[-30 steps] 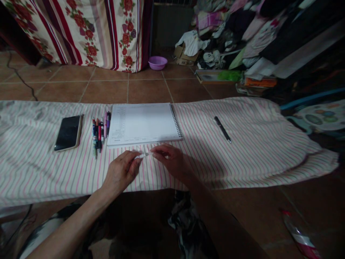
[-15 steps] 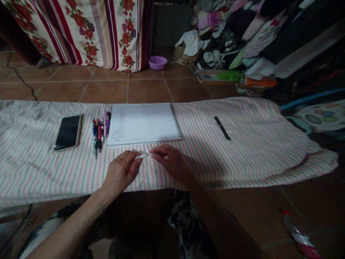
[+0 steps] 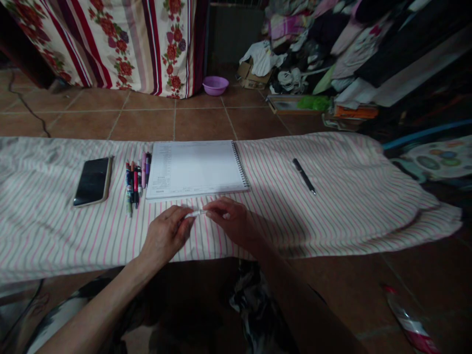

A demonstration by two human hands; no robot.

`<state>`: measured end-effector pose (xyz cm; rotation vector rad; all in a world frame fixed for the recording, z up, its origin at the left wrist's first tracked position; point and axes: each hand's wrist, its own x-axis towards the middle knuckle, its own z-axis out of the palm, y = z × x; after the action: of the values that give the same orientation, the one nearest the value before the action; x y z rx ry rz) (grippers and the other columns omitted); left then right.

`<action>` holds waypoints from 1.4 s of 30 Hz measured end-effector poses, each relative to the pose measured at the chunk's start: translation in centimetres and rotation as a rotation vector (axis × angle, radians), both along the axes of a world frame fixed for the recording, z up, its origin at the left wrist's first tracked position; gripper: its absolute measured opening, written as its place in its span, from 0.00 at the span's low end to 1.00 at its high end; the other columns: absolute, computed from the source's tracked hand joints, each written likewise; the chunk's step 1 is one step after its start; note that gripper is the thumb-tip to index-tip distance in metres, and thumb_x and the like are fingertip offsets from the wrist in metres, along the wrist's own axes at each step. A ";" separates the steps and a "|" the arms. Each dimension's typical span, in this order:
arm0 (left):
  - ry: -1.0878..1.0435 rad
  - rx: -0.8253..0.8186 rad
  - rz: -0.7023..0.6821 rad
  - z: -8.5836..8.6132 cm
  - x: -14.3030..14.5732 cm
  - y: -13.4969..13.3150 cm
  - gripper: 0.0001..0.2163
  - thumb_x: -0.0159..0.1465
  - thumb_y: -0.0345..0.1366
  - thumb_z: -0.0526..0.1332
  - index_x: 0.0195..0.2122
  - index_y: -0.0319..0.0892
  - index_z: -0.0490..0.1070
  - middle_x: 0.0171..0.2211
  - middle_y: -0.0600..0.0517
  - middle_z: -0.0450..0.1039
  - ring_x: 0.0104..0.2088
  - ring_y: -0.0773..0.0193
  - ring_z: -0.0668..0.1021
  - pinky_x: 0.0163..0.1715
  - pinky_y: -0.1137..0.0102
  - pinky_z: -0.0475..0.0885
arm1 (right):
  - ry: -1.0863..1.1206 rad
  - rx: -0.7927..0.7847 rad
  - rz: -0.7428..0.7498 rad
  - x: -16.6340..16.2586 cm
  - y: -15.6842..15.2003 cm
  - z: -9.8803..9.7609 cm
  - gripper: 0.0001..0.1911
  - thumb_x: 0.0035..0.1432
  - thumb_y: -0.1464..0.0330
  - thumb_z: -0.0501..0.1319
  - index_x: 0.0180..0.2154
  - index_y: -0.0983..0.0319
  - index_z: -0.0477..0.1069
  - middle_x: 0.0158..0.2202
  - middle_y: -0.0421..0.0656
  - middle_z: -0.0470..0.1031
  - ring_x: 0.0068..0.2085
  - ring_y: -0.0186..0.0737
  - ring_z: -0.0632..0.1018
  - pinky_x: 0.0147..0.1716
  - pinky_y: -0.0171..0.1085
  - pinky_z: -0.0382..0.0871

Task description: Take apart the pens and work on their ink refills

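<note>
white pen (image 3: 195, 214) | axis left-right, right end slightly farther | left grip (image 3: 165, 232), right grip (image 3: 235, 222): pinched on it

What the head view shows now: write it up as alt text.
A left hand and a right hand hold what looks like a white pen by its ends, near a notebook on a striped cloth. A phone and several pens lie to the left, a black pen to the right.

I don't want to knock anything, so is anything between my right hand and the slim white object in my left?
Nothing visible is: your right hand appears to pinch one end of the slim white object, your left hand the other. The spiral notebook lies beyond both hands, not between them.
</note>
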<state>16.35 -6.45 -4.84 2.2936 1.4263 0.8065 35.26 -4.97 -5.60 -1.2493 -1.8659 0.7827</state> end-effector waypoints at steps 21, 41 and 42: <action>-0.031 0.044 -0.052 -0.2 -0.2 0.2 0.08 0.62 0.35 0.54 0.41 0.42 0.69 0.34 0.50 0.72 0.35 0.64 0.75 0.34 0.70 0.71 | -0.054 0.002 -0.008 0.1 -0.2 0.4 0.05 0.54 0.68 0.59 0.34 0.59 0.73 0.29 0.40 0.73 0.29 0.33 0.72 0.28 0.32 0.64; -0.030 0.067 -0.102 -0.8 -0.2 0.3 0.09 0.62 0.34 0.54 0.41 0.42 0.69 0.35 0.49 0.73 0.37 0.63 0.74 0.37 0.68 0.71 | -0.024 -0.062 0.013 -0.4 -0.4 0.4 0.04 0.54 0.68 0.58 0.32 0.60 0.71 0.28 0.38 0.74 0.29 0.32 0.73 0.29 0.31 0.64; -0.028 0.065 -0.103 -0.8 -0.2 0.3 0.09 0.62 0.34 0.54 0.41 0.42 0.69 0.35 0.49 0.73 0.37 0.63 0.74 0.37 0.68 0.71 | -0.033 -0.062 0.015 -0.4 -0.4 0.4 0.05 0.54 0.68 0.58 0.31 0.60 0.72 0.28 0.39 0.74 0.29 0.32 0.73 0.29 0.31 0.64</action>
<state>16.18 -6.14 -5.64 2.3725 1.2765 0.8613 34.82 -5.39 -5.20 -1.2950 -1.8923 0.8385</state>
